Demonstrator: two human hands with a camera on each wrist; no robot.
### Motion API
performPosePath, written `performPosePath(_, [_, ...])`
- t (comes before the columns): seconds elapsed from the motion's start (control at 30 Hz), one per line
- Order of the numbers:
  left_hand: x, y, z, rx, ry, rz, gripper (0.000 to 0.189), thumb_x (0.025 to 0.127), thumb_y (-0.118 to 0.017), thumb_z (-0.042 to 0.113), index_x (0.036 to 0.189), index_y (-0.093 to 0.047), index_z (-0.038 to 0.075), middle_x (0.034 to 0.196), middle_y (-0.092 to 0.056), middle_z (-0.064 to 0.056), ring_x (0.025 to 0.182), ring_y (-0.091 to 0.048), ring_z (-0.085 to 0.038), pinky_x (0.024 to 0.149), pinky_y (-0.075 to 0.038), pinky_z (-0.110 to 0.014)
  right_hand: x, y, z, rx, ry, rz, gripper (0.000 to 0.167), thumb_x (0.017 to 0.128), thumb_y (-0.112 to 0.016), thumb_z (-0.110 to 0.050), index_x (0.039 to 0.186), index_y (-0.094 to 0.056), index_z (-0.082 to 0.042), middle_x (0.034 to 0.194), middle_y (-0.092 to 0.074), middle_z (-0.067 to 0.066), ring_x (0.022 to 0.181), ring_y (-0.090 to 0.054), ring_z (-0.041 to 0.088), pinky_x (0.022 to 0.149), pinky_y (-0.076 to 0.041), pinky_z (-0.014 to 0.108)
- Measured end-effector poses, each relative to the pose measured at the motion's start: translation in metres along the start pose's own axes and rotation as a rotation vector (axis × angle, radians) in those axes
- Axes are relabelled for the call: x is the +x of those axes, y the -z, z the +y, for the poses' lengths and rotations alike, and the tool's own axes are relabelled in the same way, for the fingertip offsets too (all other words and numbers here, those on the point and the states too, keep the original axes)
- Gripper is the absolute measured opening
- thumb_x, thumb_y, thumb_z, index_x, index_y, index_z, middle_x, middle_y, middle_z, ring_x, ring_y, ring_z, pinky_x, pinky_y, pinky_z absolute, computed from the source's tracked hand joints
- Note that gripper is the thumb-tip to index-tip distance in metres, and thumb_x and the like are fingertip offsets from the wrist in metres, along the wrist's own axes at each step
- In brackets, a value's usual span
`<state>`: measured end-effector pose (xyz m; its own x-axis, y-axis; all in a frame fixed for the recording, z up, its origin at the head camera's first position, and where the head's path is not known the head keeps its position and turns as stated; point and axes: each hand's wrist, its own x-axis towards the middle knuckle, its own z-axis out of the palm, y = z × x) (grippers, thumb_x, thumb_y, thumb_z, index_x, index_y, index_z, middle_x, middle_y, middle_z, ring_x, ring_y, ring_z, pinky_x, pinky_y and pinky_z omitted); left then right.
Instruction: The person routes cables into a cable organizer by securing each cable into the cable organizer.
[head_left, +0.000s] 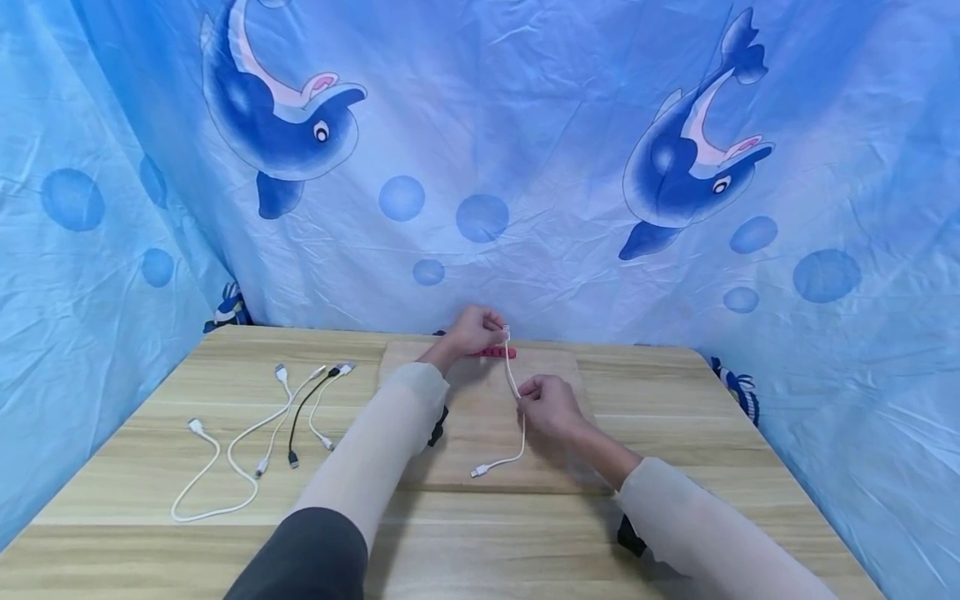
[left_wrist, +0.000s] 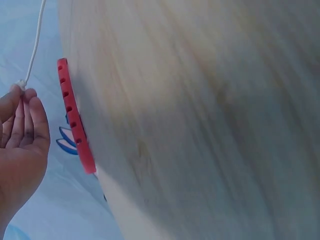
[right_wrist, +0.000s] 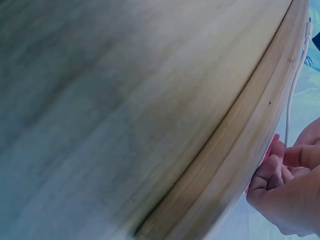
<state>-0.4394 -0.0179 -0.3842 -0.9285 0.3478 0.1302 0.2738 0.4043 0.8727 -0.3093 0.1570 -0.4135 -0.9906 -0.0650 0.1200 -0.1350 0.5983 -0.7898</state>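
Note:
A white charging cable (head_left: 522, 435) hangs between my hands over a wooden board (head_left: 480, 429). My left hand (head_left: 477, 330) pinches its upper plug end between thumb and fingers, as the left wrist view shows with the cable (left_wrist: 34, 47) running up from the fingertips. Lower down, my right hand (head_left: 553, 407) pinches the cord at mid-length. The other plug (head_left: 480, 471) lies near the board's front edge. Beneath the left hand, at the board's far edge, is a red notched strip (head_left: 497, 352), also seen in the left wrist view. The right hand partly hides it in the right wrist view.
On the wooden table (head_left: 675, 392), left of the board, lie several cables: a long white cable (head_left: 217, 510), a black cable (head_left: 297, 417) and shorter white ones. A blue curtain (head_left: 562, 275) with printed dolphins hangs behind the table and at its sides.

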Motion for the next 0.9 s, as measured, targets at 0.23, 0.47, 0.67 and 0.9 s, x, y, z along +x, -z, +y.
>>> performPosePath(0.23, [0.008,-0.009,-0.004,0.055,-0.011,0.003,0.015,0.095,-0.073,0.007,0.108,-0.071,0.000,0.103,-0.072,-0.014,0.098,-0.067,-0.025,0.086,-0.055,-0.032,0.002,0.000,0.002,-0.068,0.040,-0.003,0.014,0.084,-0.065,0.007,0.095,-0.073,0.005,0.077,-0.072,0.007,0.073,-0.067,0.016,0.075,-0.058,0.032])
performPosePath(0.47, [0.014,-0.013,-0.008,0.082,-0.002,-0.004,0.014,0.095,-0.072,0.005,0.107,-0.070,-0.001,0.101,-0.071,-0.013,0.095,-0.067,-0.022,0.084,-0.054,-0.029,0.006,0.000,0.001,-0.135,0.061,-0.026,0.020,0.079,-0.065,0.009,0.097,-0.075,0.004,0.077,-0.071,0.005,0.075,-0.066,0.015,0.075,-0.056,0.031])
performPosePath(0.67, [0.021,-0.013,-0.011,0.133,-0.015,-0.013,0.013,0.094,-0.073,0.005,0.105,-0.070,-0.002,0.098,-0.072,-0.012,0.092,-0.067,-0.020,0.083,-0.053,-0.027,0.008,0.001,-0.004,-0.172,0.077,-0.047,0.018,0.080,-0.068,0.006,0.096,-0.076,0.004,0.077,-0.071,0.003,0.076,-0.064,0.013,0.075,-0.055,0.030])
performPosePath(0.9, [0.023,-0.014,-0.009,0.186,-0.011,-0.064,0.008,0.096,-0.069,0.003,0.100,-0.068,-0.003,0.092,-0.071,-0.012,0.083,-0.070,-0.019,0.077,-0.052,-0.025,0.008,-0.001,-0.005,-0.200,0.084,-0.061,0.016,0.081,-0.068,0.007,0.095,-0.076,0.005,0.076,-0.070,0.004,0.073,-0.062,0.013,0.071,-0.054,0.028])
